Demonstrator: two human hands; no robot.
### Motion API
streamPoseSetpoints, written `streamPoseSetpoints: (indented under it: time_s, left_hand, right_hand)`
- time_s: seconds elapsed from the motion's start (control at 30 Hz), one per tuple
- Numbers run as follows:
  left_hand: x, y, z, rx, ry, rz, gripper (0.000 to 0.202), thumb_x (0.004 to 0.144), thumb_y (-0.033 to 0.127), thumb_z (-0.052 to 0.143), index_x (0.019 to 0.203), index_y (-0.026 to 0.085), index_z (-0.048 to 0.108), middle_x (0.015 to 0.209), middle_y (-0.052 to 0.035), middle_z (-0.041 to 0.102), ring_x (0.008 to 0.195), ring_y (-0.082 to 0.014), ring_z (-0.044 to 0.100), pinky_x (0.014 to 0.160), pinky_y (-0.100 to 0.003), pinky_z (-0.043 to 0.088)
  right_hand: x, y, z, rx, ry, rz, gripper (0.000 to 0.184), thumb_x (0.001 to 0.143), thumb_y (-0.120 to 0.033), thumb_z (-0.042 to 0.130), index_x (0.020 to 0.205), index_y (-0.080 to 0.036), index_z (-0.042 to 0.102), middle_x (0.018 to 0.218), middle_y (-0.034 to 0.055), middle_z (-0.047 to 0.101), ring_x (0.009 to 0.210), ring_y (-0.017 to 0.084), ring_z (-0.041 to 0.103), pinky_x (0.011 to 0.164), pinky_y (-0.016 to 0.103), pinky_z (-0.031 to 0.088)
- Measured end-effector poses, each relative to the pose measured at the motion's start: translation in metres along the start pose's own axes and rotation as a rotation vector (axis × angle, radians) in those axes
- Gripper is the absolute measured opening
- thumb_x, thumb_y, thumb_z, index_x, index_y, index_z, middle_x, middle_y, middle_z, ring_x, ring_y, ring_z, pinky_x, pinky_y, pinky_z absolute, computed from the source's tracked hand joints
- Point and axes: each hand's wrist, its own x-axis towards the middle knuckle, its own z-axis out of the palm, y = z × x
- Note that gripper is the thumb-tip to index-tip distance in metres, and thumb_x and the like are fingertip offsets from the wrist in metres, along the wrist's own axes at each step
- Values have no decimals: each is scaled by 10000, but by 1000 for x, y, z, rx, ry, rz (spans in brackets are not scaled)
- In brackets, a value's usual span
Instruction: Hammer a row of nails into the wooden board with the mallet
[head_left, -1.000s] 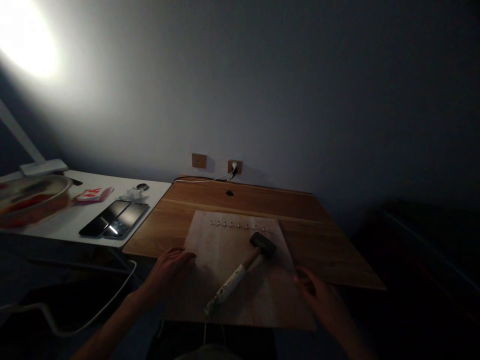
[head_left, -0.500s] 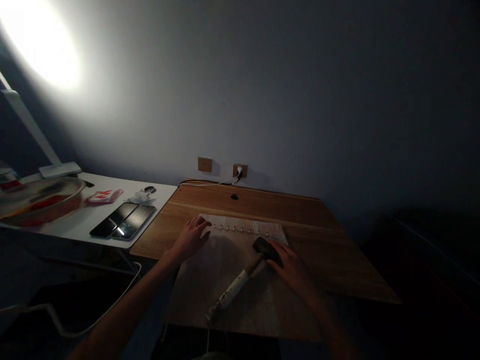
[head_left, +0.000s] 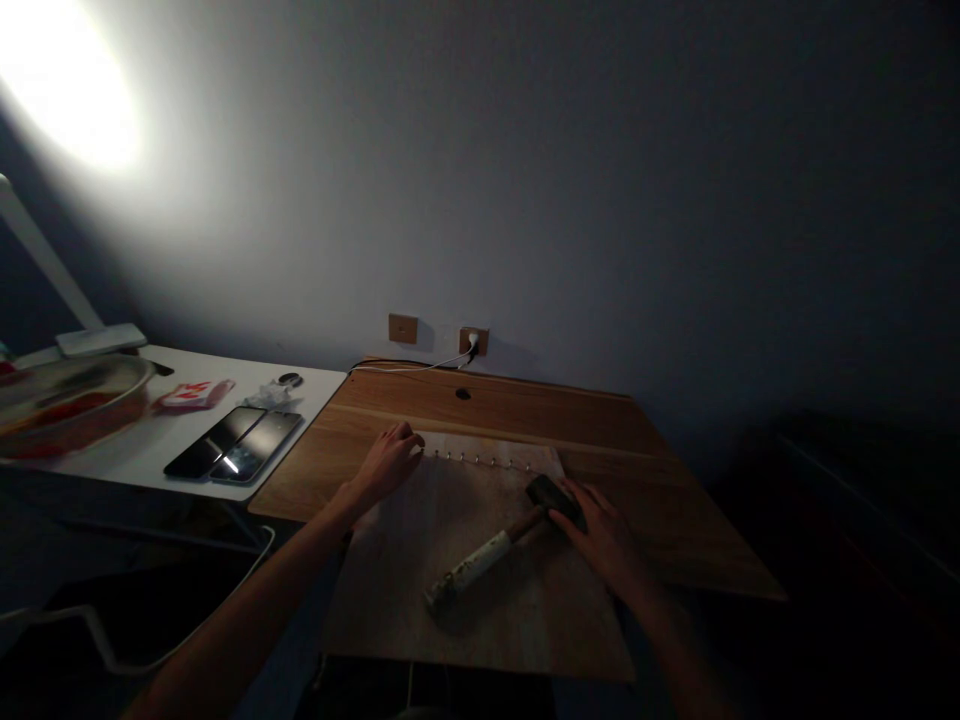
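Note:
A row of several small shiny nails stands along the far part of a pale wooden board, with a thin line running between them. At the left end of that row, my left hand has thumb and fingertips drawn together around the leftmost nail, which they largely hide. My right hand grips the dark block-shaped head of a hammer over the board's right side. The hammer's handle, partly wrapped in white, slants toward the near left.
Under the board is a brown wooden desk. To the left, a white table carries two dark phones, a red-and-white packet, a clear basin and a lamp. Cables run from a wall socket.
My left fingertips have closed at the row's left end. My right hand has shifted slightly right with the hammer, whose handle end has swung right. The view has turned a little.

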Motion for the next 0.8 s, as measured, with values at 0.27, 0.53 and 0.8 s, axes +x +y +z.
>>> streamPoseSetpoints:
  time_s: [0.27,0.53,0.8]
  left_hand:
    - [6,5,-6,5,-33,-33,158,861,161,602,961,202,717,1009,-71,595,1002,-222,591,927,-339,450]
    - [12,6,-9,20,-79,-85,117,828,174,654,920,203,719,1012,-67,605,1032,-240,605,921,-351,431]
    - [11,6,-8,15,-84,-129,100,827,184,673,910,196,728,1015,-71,618,1019,-248,622,922,-356,441]
  right_hand:
    - [71,-31,-9,-304,-117,-19,282,956,-300,527,1092,-183,744,1076,112,715,1017,218,661,920,287,473]
    - [107,-41,12,-455,-238,63,235,921,-305,600,918,-132,759,1009,161,765,965,245,711,770,282,465]
    - [105,-47,15,-495,-259,101,231,882,-201,578,1023,-128,746,1098,178,746,1004,252,706,772,296,467]
